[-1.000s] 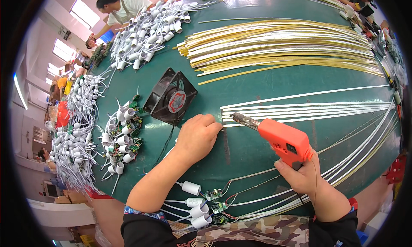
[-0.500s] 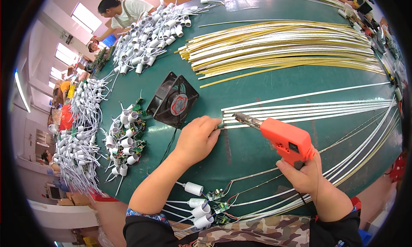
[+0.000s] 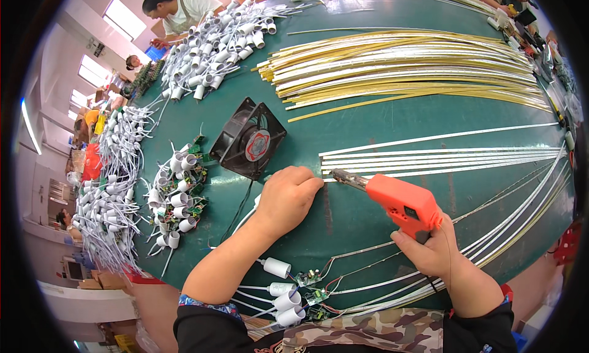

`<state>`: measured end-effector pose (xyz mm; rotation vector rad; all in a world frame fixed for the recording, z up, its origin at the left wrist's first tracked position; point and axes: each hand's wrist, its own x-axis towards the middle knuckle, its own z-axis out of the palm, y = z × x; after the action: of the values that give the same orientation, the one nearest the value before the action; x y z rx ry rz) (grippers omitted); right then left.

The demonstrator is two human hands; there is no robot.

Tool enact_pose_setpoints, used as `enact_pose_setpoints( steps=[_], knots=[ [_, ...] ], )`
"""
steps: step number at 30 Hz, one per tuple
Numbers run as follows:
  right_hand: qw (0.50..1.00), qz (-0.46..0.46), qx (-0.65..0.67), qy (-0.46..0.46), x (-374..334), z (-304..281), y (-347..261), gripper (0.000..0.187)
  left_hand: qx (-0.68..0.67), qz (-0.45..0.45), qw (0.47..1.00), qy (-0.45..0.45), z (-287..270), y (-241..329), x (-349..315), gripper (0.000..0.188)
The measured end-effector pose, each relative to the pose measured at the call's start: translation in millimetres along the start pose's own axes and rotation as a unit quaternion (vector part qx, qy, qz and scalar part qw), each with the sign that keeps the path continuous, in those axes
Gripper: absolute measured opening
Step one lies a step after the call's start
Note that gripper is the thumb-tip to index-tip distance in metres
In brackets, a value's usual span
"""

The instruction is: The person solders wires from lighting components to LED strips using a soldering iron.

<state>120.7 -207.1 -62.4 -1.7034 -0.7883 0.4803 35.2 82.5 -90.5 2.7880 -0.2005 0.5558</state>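
Note:
Close to the left ends of several white LED strips (image 3: 435, 158), my left hand (image 3: 284, 199) is closed in a pinch. What its fingertips hold is hidden. A white cylindrical cap (image 3: 257, 201) with a white cord shows beside that hand, partly covered by it. My right hand (image 3: 431, 252) grips an orange-red soldering gun (image 3: 402, 201) by its handle. The gun's metal tip points left and lies over the lowest strip, near its end and just right of my left fingertips.
A black fan (image 3: 248, 141) stands beyond my left hand. White caps with green circuit boards (image 3: 181, 196) lie left; heaps of corded white caps (image 3: 215, 52) lie farther off. Yellow-and-white strips (image 3: 405, 68) are bundled at the back. Wired caps (image 3: 287, 301) lie near me. A person (image 3: 184, 12) works far left.
The soldering gun has shifted slightly left and down toward the strip ends. My left hand has turned a little, and a corded white cap now shows beside it.

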Motion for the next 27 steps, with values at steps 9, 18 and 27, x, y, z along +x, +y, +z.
enact_pose_setpoints(
  steps=[9, 18, 27],
  knots=[
    [0.999, -0.047, -0.022, -0.003, 2, 5, 12, 0.049, 0.002, 0.007, 1.0, 0.003, 0, 1, 0, 0.016],
    [0.998, -0.051, -0.029, -0.006, 5, 6, 12, 0.053, 0.015, 0.03, 0.999, -0.006, -1, 1, 2, 0.02],
    [0.999, -0.031, -0.026, -0.016, 3, 4, 7, 0.053, 0.023, 0.033, 0.999, -0.021, -1, 2, 2, 0.021]
  ],
)
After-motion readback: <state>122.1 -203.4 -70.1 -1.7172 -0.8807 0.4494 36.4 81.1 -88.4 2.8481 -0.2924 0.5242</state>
